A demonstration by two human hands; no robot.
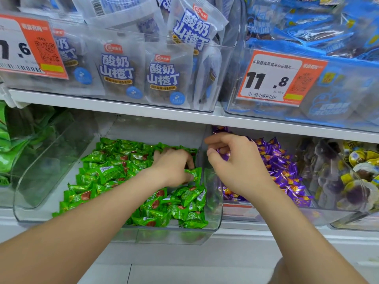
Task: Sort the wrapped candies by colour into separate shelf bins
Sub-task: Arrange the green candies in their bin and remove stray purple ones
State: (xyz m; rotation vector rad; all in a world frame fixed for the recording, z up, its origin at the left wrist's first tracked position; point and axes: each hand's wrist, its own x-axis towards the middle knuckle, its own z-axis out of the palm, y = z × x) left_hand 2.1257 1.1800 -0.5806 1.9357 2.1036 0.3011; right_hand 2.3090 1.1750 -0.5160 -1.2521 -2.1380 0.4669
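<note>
A clear bin on the lower shelf holds a heap of green wrapped candies. My left hand reaches down into it at its right side and pinches a green candy between thumb and fingers. To the right, a second clear bin holds purple wrapped candies. My right hand hovers over the purple heap near the wall between the two bins, its fingers curled; something purple shows under the fingertips, but whether they hold it is hidden.
The upper shelf carries bins of white yoghurt-hawthorn packets and blue packets, with orange price tags. A bin of green bags is at the far left, and a bin of yellow jelly cups at the far right.
</note>
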